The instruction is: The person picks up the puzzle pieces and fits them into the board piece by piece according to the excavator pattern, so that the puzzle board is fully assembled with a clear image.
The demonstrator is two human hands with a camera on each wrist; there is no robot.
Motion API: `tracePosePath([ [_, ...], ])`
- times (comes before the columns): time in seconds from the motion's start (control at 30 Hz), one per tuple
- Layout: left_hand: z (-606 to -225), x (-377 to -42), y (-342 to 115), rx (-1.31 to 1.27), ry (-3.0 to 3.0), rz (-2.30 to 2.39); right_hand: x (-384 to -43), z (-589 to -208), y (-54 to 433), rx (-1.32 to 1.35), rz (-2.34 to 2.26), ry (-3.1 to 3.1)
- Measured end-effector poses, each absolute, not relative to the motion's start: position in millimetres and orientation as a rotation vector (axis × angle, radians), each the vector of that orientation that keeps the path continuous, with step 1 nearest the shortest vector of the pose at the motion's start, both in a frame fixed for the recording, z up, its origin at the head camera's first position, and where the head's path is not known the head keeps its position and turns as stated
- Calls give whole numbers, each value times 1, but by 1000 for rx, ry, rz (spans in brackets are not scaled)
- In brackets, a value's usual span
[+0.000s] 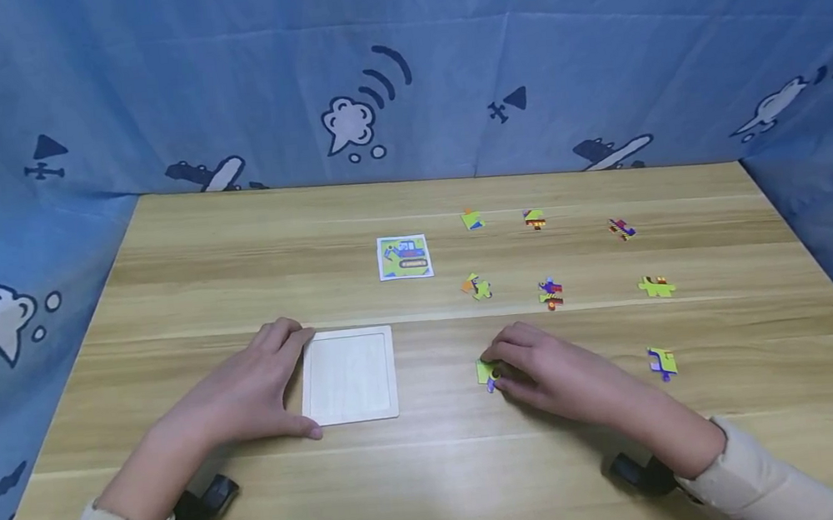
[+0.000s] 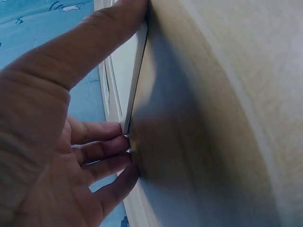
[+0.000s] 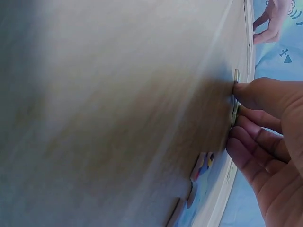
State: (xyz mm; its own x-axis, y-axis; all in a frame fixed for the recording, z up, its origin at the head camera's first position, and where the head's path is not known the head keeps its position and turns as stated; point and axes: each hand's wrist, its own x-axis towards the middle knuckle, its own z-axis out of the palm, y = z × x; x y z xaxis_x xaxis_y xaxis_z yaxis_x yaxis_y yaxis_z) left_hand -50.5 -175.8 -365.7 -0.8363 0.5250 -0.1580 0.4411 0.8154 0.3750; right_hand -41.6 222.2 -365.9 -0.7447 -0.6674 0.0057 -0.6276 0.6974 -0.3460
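Note:
A pale square wooden puzzle tray (image 1: 348, 376) with a raised rim lies left of centre. My left hand (image 1: 252, 393) holds its left side, thumb at the near corner and fingers at the far one. In the left wrist view, the thumb and fingertips (image 2: 120, 128) meet the tray's edge (image 2: 135, 80). My right hand (image 1: 543, 369) pinches a green and purple puzzle piece (image 1: 484, 372), partly hidden under the fingers, at the table surface. In the right wrist view, the thumb and fingers are on the thin piece (image 3: 234, 113).
Several loose jigsaw pieces lie spread out on the right, among them a green one (image 1: 658, 287), a purple-edged one (image 1: 663, 363) and a striped one (image 1: 551, 293). A picture card of an excavator (image 1: 405, 258) lies behind the tray. Blue patterned cloth (image 1: 428, 66) borders the wooden table (image 1: 439, 492).

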Motion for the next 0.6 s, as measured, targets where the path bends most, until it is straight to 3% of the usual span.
tracePosePath([
  [0.6,-370,-59,-140,914,2739,398,-45,-363,216,-1001,-518,2821],
])
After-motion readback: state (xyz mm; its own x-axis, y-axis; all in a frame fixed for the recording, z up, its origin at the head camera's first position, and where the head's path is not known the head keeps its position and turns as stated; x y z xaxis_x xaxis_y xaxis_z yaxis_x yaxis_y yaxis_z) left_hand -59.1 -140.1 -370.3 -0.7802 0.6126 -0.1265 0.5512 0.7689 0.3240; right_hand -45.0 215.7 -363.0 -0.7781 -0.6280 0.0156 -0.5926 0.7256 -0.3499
